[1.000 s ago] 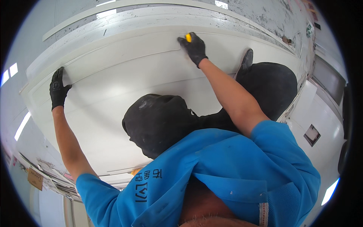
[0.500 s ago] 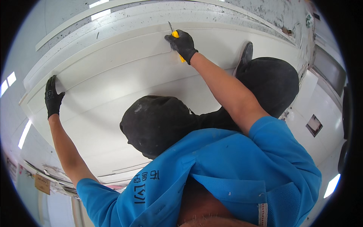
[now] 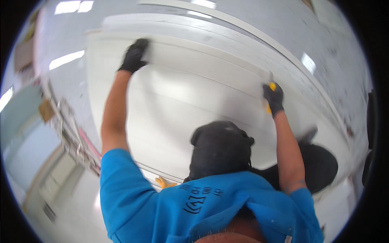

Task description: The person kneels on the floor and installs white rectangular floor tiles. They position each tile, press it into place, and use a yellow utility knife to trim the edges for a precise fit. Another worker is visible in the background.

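A large white panel (image 3: 178, 101) lies beneath me, with thin lines along its length. My left hand (image 3: 135, 56), in a black glove, rests at the panel's far edge on the left. Its fingers stretch out with the thumb apart, and it holds nothing. My right hand (image 3: 274, 96), also gloved in black, is closed around a yellow utility knife (image 3: 272, 86). The knife's narrow blade is out and points away from me, over the panel's far right part. Motion blurs the knife, and I cannot tell whether its tip touches the panel.
My bent knee (image 3: 221, 150) and dark shoe (image 3: 309, 134) are over the panel. Long white strips (image 3: 227, 20) lie beyond its far edge. A yellow-orange glove (image 3: 165, 182) shows at the near edge; whether a hand fills it is unclear. Cluttered material (image 3: 69, 117) lines the left.
The view has swung left, so both hands appear farther right. My left hand has slid along the panel's far edge. The knife stays in my right hand, and the yellow-orange glove has come into view.
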A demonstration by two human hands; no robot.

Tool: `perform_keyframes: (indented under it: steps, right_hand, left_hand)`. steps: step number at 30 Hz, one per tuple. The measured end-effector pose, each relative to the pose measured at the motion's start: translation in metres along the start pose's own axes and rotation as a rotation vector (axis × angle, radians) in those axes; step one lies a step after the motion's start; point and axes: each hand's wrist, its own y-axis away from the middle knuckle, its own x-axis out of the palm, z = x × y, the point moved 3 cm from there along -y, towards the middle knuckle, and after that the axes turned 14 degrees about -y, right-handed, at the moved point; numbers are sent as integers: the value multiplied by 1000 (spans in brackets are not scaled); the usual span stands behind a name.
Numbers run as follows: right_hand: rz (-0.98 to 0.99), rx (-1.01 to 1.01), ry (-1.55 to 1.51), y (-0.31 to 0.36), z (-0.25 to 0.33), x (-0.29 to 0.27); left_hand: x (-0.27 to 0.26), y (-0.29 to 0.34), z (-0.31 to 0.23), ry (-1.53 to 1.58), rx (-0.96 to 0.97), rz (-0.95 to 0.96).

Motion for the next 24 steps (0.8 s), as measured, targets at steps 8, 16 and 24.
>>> perform_keyframes:
  steps: [8, 16, 24]
  right_hand:
    - [54, 30, 29, -4, 1, 2]
    - [80, 28, -50, -14, -12, -9]
    - [81, 30, -38, -7, -7, -8]
  left_hand:
    - [-11, 18, 1, 74, -102, 19]
    - [-10, 15, -5, 54, -82, 3]
    - [-2, 11, 2, 142, -31, -25]
